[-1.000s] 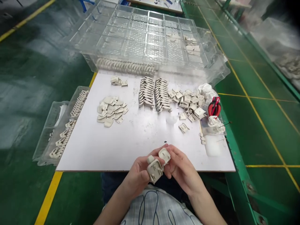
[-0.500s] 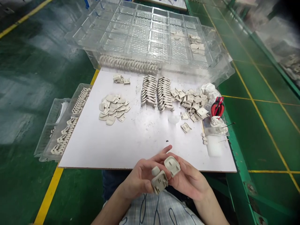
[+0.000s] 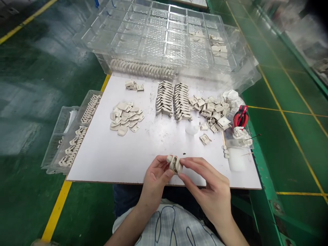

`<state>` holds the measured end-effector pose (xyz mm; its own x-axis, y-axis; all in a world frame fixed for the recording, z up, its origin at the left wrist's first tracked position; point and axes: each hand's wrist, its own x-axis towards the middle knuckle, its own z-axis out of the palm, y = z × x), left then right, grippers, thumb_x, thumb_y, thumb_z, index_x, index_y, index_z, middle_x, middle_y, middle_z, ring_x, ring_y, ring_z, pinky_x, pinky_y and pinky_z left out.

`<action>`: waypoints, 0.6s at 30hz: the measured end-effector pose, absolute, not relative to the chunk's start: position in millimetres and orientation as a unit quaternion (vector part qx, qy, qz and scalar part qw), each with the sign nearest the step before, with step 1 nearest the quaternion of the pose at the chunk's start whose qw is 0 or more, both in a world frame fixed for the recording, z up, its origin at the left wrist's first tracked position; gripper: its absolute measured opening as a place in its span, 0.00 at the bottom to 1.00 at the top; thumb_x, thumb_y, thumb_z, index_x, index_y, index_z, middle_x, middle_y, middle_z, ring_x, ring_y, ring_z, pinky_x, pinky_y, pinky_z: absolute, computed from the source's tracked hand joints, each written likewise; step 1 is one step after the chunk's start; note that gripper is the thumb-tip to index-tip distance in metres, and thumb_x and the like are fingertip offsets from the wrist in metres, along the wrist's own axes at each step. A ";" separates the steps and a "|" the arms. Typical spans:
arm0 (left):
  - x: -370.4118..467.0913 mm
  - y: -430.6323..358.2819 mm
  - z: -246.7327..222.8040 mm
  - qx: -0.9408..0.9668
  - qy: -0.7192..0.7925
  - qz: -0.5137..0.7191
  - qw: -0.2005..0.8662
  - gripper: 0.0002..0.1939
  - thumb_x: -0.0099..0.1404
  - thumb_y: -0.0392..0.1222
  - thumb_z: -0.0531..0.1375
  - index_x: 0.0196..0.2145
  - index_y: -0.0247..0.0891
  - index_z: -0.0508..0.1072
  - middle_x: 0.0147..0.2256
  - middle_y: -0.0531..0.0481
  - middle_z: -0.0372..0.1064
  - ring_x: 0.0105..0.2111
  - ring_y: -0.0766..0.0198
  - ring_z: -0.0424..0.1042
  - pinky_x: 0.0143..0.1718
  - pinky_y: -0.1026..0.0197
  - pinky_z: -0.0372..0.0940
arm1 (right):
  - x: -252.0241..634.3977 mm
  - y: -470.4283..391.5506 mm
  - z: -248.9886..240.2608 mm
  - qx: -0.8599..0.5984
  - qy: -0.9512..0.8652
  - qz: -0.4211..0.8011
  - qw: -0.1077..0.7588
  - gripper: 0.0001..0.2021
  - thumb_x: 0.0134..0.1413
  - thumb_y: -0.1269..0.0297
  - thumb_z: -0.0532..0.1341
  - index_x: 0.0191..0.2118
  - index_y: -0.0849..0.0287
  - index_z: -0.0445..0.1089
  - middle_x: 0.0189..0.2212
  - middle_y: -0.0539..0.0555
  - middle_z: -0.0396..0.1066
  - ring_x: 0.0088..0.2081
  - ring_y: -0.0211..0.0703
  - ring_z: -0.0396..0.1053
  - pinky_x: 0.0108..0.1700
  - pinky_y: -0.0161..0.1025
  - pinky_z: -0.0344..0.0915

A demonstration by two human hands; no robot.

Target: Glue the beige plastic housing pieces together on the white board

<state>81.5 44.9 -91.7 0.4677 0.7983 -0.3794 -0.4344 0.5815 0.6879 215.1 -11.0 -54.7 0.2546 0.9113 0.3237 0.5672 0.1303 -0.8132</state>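
Note:
Just above the near edge of the white board, my left hand (image 3: 156,179) is closed on a beige plastic clip part (image 3: 172,164) with a small rounded knob at its top left. My right hand (image 3: 211,182) pinches a beige plastic cover (image 3: 179,166) between thumb and fingertips. The two pieces face each other and meet or nearly meet; a dark gap shows between them. Beyond the hands lies a loose pile of flat beige covers (image 3: 125,118). Two upright rows of nested beige parts (image 3: 164,99) stand at the middle, and a heap of squarish beige pieces (image 3: 214,111) is to their right.
Clear compartment trays (image 3: 164,37) span the board's far side. More trays with parts (image 3: 77,140) sit at the left edge. Red-handled pliers (image 3: 241,117), crumpled white wrapping (image 3: 233,99) and a white block (image 3: 236,160) are on the right. The white board (image 3: 115,160) carries everything central.
Both hands have moved up over the board's near edge. The cover and the clip part, held apart with their inner sides showing before, are now brought together face to face.

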 end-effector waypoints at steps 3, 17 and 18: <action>81.3 45.6 -90.9 0.280 0.353 0.372 0.812 0.19 0.55 0.54 0.73 0.39 0.41 0.78 0.39 0.48 0.78 0.46 0.57 0.75 0.53 0.56 0.66 | 214.0 -9.0 -54.0 -0.636 -0.587 0.175 0.470 0.16 0.57 0.75 0.67 0.49 0.53 0.75 0.42 0.53 0.78 0.43 0.41 0.77 0.45 0.36 0.76; 76.3 45.4 -93.6 0.332 0.376 0.353 0.790 0.14 0.61 0.48 0.70 0.42 0.41 0.79 0.46 0.45 0.79 0.51 0.55 0.75 0.58 0.51 0.67 | 212.6 -10.6 -59.3 -0.640 -0.599 0.143 0.460 0.19 0.55 0.76 0.68 0.51 0.51 0.74 0.41 0.55 0.77 0.42 0.45 0.76 0.43 0.41 0.76; 75.3 45.7 -92.1 0.346 0.387 0.346 0.782 0.14 0.61 0.48 0.70 0.42 0.40 0.79 0.46 0.45 0.79 0.51 0.54 0.75 0.58 0.51 0.67 | 212.4 -10.7 -60.9 -0.637 -0.606 0.127 0.460 0.19 0.55 0.76 0.67 0.51 0.51 0.73 0.41 0.55 0.77 0.42 0.45 0.76 0.42 0.42 0.76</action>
